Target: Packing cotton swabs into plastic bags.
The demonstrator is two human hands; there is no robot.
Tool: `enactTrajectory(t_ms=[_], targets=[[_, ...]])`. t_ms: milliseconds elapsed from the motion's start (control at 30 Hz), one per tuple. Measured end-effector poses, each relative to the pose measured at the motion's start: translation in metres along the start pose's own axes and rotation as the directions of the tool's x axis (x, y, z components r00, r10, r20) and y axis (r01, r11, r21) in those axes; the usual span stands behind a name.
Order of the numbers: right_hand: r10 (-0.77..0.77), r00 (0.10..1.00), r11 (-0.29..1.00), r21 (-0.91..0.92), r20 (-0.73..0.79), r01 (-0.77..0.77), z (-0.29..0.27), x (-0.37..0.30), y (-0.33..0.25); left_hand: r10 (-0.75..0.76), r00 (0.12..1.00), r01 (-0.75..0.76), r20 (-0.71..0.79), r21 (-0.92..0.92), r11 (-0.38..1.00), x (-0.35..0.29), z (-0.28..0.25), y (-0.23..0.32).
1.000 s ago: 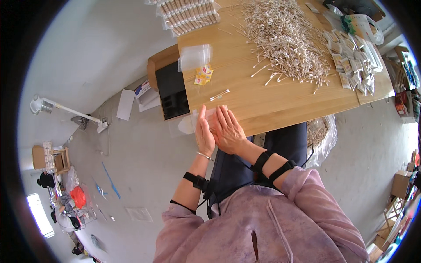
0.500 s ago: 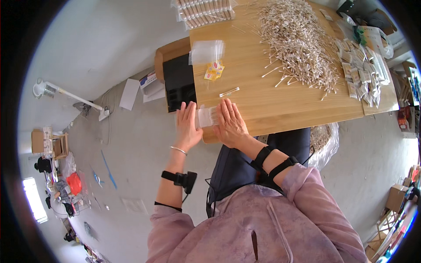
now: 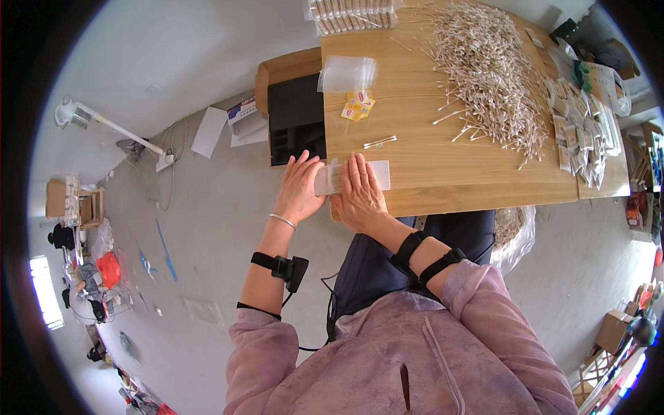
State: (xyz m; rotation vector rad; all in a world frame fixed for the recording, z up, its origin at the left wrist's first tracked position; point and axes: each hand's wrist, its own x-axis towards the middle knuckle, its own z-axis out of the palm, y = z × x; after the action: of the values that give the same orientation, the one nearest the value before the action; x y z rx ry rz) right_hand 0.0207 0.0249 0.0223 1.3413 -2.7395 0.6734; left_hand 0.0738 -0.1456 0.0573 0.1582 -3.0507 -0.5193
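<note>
A clear plastic bag with a row of cotton swabs in it (image 3: 335, 178) lies at the near left corner of the table (image 3: 443, 181). My right hand (image 3: 360, 197) rests flat across the middle of this bag, its fingers stretched out. The bag's pale end pokes out to the right of them. At the bag's left end is my left hand (image 3: 297, 190), fingers extended past the table edge and thumb beside the bag. Whether that thumb presses on the plastic I cannot tell. A few loose swabs (image 3: 380, 142) lie just beyond my hands.
Flat clear bags (image 3: 348, 74) and small yellow labels (image 3: 357, 106) lie farther up the left side. A large heap of swabs (image 3: 487, 72) covers the table's far middle, with filled packets (image 3: 586, 135) at right. An open carton (image 3: 294, 114) adjoins the left edge.
The view has shifted, so the table sits farther right. More of the bag's pale end now shows to the right of my right hand. Both hands remain at the bag.
</note>
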Motion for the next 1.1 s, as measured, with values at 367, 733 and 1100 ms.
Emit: enactTrajectory(t_ms=[367, 733, 1100], targets=[[0.036, 0.992, 0.994, 0.100, 0.117, -0.047, 0.005, 0.011, -0.026, -0.164, 0.986, 0.138, -0.022, -0.430, 0.892, -0.017, 0.002, -0.033], [0.100, 0.981, 0.982, 0.140, 0.164, -0.123, 0.010, 0.019, -0.035, -0.500, 0.780, 0.328, 0.376, -0.926, -0.186, -0.016, 0.032, -0.025], [0.021, 0.986, 0.980, 0.191, 0.167, -0.054, 0.013, 0.021, -0.046, -0.573, 0.758, 0.310, 0.312, -0.945, -0.104, -0.013, 0.039, -0.015]])
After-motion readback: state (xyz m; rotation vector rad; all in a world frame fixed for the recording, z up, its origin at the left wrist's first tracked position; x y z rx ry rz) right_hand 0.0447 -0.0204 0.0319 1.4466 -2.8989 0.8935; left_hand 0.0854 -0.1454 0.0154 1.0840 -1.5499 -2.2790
